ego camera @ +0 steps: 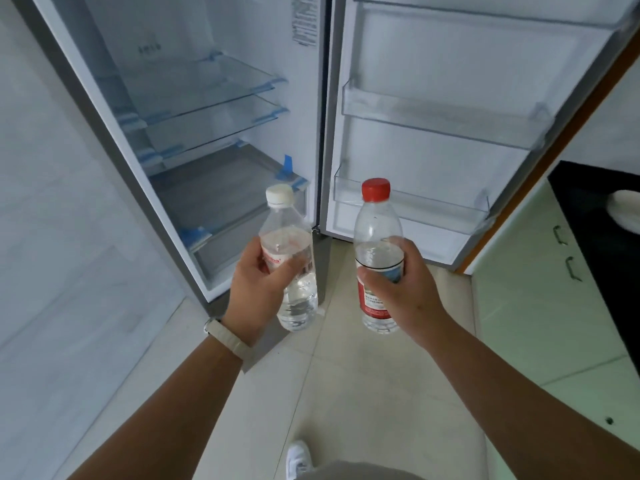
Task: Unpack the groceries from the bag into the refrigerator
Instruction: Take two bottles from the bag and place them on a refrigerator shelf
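Note:
My left hand (254,292) grips a clear water bottle with a white cap (280,216) around its middle. My right hand (398,289) grips a second water bottle with a red cap and red label (375,216). Both bottles are upright, held side by side in front of the open refrigerator (194,133). Its glass shelves (207,88) are bare, and a drawer (221,209) sits at the bottom. The open door (450,81) stands to the right with clear door bins (443,123), the lowest bin (415,206) just behind the red-capped bottle. The bag is out of view.
A white wall runs along the left. A pale green cabinet (540,271) with handles and a black countertop (602,202) carrying a white object (623,209) stand on the right. Beige floor tiles (363,393) lie below, with a white shoe (298,459) at the bottom edge.

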The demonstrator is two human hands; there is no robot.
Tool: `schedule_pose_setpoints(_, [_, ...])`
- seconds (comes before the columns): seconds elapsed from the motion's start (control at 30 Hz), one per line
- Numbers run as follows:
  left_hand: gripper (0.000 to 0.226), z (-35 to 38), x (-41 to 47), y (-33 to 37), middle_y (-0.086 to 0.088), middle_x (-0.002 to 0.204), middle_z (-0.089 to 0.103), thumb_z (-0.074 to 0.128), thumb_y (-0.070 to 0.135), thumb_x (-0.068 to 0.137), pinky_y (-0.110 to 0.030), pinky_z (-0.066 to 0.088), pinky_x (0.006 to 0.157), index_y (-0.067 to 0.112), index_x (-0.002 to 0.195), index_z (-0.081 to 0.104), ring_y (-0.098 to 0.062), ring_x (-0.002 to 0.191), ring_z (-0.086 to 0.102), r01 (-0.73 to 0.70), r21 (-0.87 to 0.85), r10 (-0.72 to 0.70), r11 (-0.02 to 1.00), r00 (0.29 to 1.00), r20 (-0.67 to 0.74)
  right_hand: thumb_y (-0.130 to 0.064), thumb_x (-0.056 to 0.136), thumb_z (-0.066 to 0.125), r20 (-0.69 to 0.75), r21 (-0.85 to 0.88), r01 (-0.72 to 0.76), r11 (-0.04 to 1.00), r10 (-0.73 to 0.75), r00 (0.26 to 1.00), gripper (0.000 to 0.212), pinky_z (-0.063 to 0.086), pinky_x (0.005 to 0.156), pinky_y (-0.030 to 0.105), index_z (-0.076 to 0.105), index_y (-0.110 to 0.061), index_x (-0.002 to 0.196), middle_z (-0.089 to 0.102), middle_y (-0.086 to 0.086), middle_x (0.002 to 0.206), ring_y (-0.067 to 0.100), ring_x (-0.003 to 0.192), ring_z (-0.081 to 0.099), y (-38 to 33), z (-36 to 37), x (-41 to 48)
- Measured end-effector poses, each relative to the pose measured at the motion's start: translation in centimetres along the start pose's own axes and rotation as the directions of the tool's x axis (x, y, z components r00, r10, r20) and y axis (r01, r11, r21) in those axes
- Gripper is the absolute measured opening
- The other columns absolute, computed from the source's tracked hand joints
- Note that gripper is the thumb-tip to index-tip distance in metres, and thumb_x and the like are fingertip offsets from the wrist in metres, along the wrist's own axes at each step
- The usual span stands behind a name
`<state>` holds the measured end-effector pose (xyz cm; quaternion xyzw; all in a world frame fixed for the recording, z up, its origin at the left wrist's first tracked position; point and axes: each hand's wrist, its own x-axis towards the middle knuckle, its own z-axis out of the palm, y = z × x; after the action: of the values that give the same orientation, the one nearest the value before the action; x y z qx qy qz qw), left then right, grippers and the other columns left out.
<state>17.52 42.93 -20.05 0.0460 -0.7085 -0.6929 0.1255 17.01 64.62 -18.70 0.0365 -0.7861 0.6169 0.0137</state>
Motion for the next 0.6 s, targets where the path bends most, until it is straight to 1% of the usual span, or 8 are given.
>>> schedule_pose_setpoints(0.13, [0.041,-2.1,3.4,0.1,-0.003,0.101,0.073,0.079,0.023,0.078,-0.037,0.058,0.081,0.011,0.114,0.063,-0.022,0.093,0.071,-0.014,-0.016,0.014,1.0,1.0,-0.012,-0.02,0.081,0.078,0.027,0.004,0.007,1.0,-0.007,1.0,0.039,0.055,0.07,0.021,0.053,-0.033,0.108,0.067,-0.007,0.096,0.008,0.087,0.068,-0.7,2.4,3.3])
schedule_pose_setpoints(0.23, [0.035,-3.2,5.4,0.1,0.0,0.099,0.073,0.078,0.016,0.083,-0.033,0.057,0.08,0.011,0.114,0.063,-0.018,0.091,0.071,-0.016,0.001,0.016,1.0,0.999,-0.031,-0.028,0.077,0.079,0.036,0.006,0.012,1.0,-0.012,0.999,0.041,0.057,0.074,0.028,0.054,-0.033,0.108,0.068,-0.006,0.095,0.011,0.087,0.069,-1.1,3.9,5.6])
schedule_pose_setpoints(0.27, [0.034,-3.5,6.1,0.0,0.001,0.098,0.073,0.077,0.015,0.083,-0.032,0.057,0.081,0.011,0.114,0.063,-0.016,0.091,0.071,-0.011,0.008,0.011,1.0,0.999,-0.039,-0.028,0.076,0.079,0.041,0.008,0.016,1.0,-0.016,0.999,0.04,0.057,0.074,0.028,0.055,-0.033,0.107,0.068,-0.006,0.095,0.011,0.086,0.069,-1.2,4.3,6.4])
schedule_pose_setpoints(0.37, [0.033,-3.8,8.1,-0.3,0.001,0.098,0.073,0.077,0.014,0.083,-0.033,0.057,0.082,0.012,0.113,0.063,-0.015,0.09,0.07,-0.009,0.032,0.012,0.999,0.997,-0.082,-0.019,0.081,0.078,0.061,0.013,0.032,0.999,-0.032,0.998,0.037,0.054,0.07,0.02,0.055,-0.031,0.106,0.068,-0.005,0.095,0.009,0.085,0.069,-1.3,5.0,8.7])
schedule_pose_setpoints(0.47, [0.035,-3.8,10.1,-0.4,0.002,0.096,0.073,0.079,0.016,0.081,-0.03,0.056,0.08,0.011,0.112,0.063,-0.014,0.089,0.07,-0.003,0.05,0.009,0.999,0.992,-0.126,-0.022,0.079,0.08,0.088,0.027,0.044,0.999,-0.047,0.995,0.037,0.052,0.065,0.014,0.055,-0.032,0.105,0.068,-0.006,0.095,0.005,0.084,0.068,-1.2,5.6,11.5])
schedule_pose_setpoints(0.6, [0.036,-3.8,13.4,-0.5,0.002,0.095,0.073,0.079,0.016,0.081,-0.029,0.055,0.078,0.012,0.113,0.063,-0.014,0.088,0.07,-0.008,0.106,0.028,0.994,0.982,-0.187,-0.02,0.08,0.079,0.126,0.084,0.031,0.996,-0.042,0.991,0.038,0.053,0.065,0.016,0.055,-0.032,0.107,0.068,-0.009,0.096,0.004,0.086,0.069,-0.6,7.0,16.4])
